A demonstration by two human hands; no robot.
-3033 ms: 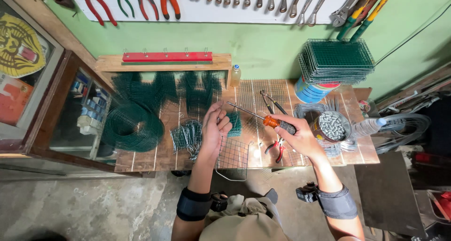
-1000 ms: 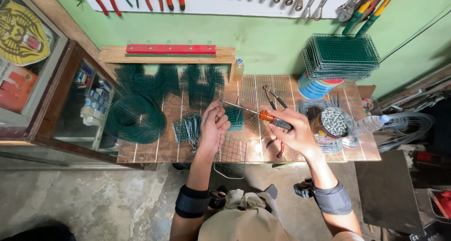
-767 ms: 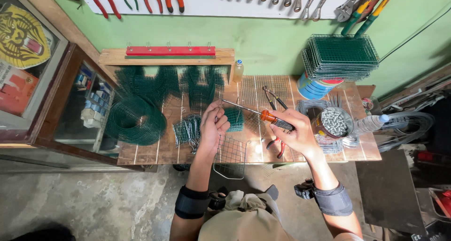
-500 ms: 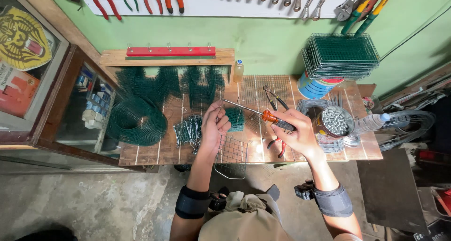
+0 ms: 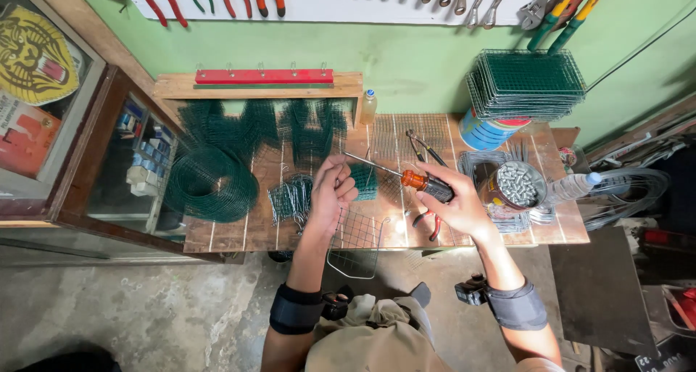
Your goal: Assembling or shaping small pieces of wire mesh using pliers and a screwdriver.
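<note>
Right hand [image 5: 457, 201] — fingers curled fully round the orange-and-black handle of a screwdriver [image 5: 406, 178], thumb along the top; the thin shaft runs up and left over the wooden workbench [image 5: 565, 230], its tip ending at the left hand.

Left hand [image 5: 332, 192] — fingers bent into a loose fist, closed near the screwdriver tip; what they pinch is too small to tell. Hand sits above a wire mesh panel [image 5: 355, 243] that overhangs the bench's near edge.

Nearby: small green mesh piece [image 5: 365, 181] just beside the left hand; bundle of bent wires [image 5: 288, 198] to its left; red-handled pliers [image 5: 428, 223] under the right hand; tin of metal clips [image 5: 515, 187] to the right; green mesh roll [image 5: 210, 187] far left.
</note>
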